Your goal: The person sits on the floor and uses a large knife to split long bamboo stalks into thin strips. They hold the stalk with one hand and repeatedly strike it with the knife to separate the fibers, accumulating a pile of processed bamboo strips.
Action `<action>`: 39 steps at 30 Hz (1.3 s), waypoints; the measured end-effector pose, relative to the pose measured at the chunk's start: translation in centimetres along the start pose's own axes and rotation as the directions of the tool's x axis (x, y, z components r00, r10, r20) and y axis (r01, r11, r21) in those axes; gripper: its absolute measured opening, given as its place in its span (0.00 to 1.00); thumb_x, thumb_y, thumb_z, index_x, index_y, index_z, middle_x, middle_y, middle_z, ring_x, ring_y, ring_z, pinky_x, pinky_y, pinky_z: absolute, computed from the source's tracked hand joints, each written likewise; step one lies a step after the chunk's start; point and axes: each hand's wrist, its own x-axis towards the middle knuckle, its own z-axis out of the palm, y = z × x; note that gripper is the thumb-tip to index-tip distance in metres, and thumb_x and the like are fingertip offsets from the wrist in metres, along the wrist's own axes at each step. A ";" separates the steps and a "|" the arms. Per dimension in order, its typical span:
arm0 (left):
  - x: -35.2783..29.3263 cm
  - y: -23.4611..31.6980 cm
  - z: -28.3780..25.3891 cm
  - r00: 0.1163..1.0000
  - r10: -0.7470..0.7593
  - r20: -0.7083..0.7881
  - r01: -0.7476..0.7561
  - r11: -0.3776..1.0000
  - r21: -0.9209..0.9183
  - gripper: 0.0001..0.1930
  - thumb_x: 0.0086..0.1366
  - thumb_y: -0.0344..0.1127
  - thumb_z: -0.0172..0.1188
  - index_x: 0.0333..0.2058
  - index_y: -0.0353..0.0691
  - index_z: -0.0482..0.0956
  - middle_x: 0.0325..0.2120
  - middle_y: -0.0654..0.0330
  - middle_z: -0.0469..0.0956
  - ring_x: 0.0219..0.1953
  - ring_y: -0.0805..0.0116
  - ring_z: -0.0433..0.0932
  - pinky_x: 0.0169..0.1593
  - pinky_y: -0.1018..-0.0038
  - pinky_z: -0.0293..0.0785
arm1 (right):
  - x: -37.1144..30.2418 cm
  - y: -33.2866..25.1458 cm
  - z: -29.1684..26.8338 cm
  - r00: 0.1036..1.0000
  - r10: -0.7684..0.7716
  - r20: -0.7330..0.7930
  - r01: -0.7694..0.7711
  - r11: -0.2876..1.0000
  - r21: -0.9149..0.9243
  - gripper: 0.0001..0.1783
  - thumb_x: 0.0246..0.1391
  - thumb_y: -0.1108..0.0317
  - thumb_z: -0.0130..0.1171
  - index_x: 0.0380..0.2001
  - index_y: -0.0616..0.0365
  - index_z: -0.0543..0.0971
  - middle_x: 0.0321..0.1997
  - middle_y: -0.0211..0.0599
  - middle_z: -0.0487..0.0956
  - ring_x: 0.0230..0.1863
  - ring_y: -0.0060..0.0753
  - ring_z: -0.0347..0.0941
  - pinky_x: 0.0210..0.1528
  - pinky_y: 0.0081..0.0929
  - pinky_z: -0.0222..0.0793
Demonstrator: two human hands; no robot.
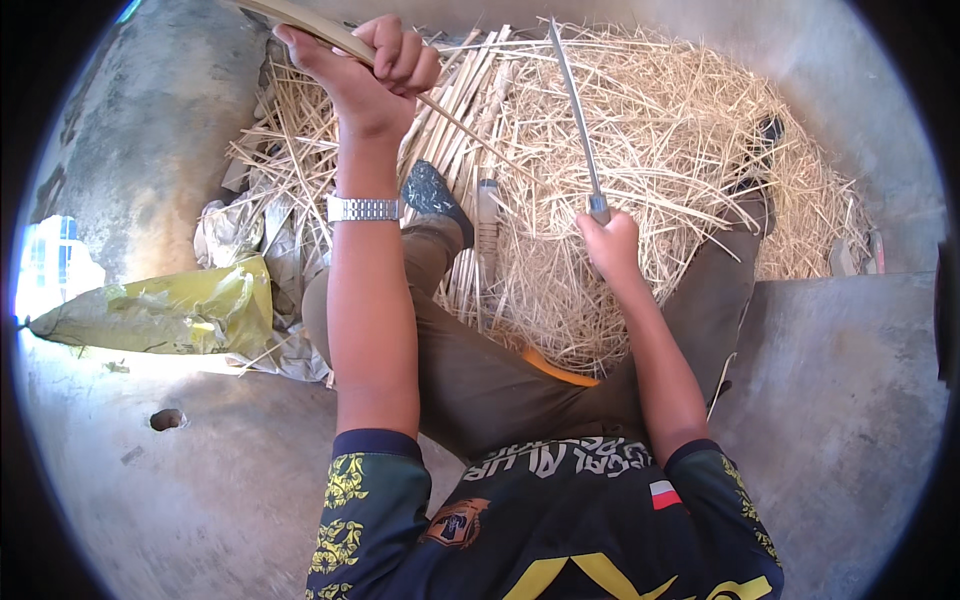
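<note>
Raised at the upper left, my left hand (pixel 372 88) is closed around a long, pale bamboo strip (pixel 310 24). Its thicker part reaches past the top edge of the picture, and a thin length slants down to the right below my fist. My right hand (pixel 612 246) grips the short handle of a long-bladed knife (pixel 577 112). The narrow blade points away from me, over a heap of pale shavings (pixel 680 130), apart from the strip. Between my hands, several split bamboo strips (pixel 470 75) lie beside the shavings.
My legs stretch out on either side of the shavings, with a dark speckled shoe (pixel 437 195) near the strips. A clear bottle-like thing (pixel 487 235) lies between them. At left is a yellow sack (pixel 165 305). Grey concrete walls (pixel 150 130) surround the heap.
</note>
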 end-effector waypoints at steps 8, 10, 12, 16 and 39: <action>0.2 -1.4 -0.3 0.985 0.063 -0.158 -0.071 0.996 -0.045 0.43 0.56 0.88 0.33 0.09 0.52 0.55 0.06 0.73 0.50 0.08 0.78 0.47 0.12 0.76 0.40 | -1.9 0.8 1.5 0.979 -0.198 -0.043 0.201 0.977 0.066 0.13 0.58 0.67 0.60 0.20 0.56 0.74 0.18 0.25 0.71 0.18 0.17 0.61 0.23 0.25 0.62; 1.1 -1.2 1.1 0.982 0.007 -0.190 -0.021 0.997 -0.073 0.43 0.55 0.89 0.32 0.09 0.52 0.54 0.05 0.73 0.50 0.08 0.78 0.47 0.12 0.76 0.40 | -0.7 12.2 2.0 0.997 0.074 -0.015 -0.074 0.931 -0.357 0.11 0.56 0.69 0.59 0.21 0.58 0.74 0.17 0.28 0.70 0.16 0.20 0.64 0.22 0.25 0.64; 1.5 -1.6 -0.4 0.991 -0.070 -0.115 0.056 0.991 -0.122 0.44 0.54 0.90 0.31 0.08 0.52 0.54 0.05 0.73 0.51 0.07 0.78 0.47 0.12 0.77 0.40 | -0.3 15.5 2.3 0.965 0.261 0.008 -0.193 0.732 -0.653 0.09 0.54 0.70 0.58 0.22 0.59 0.74 0.16 0.30 0.68 0.15 0.24 0.64 0.19 0.27 0.65; 1.9 -1.3 -0.2 0.993 0.006 -0.118 -0.018 0.995 -0.097 0.44 0.54 0.89 0.31 0.08 0.52 0.55 0.05 0.73 0.51 0.07 0.78 0.47 0.12 0.78 0.40 | 0.4 14.5 2.0 0.735 0.602 0.312 -0.601 0.791 -0.113 0.08 0.54 0.67 0.59 0.25 0.57 0.73 0.16 0.31 0.69 0.12 0.27 0.63 0.16 0.30 0.63; 1.9 -3.0 0.2 0.911 0.111 -0.397 -0.075 0.992 0.106 0.42 0.53 0.87 0.31 0.13 0.48 0.54 0.09 0.69 0.51 0.12 0.75 0.48 0.18 0.75 0.41 | -0.2 17.9 4.4 0.893 0.450 0.002 -0.406 0.806 -0.430 0.15 0.52 0.61 0.63 0.21 0.62 0.78 0.16 0.38 0.74 0.13 0.34 0.67 0.21 0.37 0.67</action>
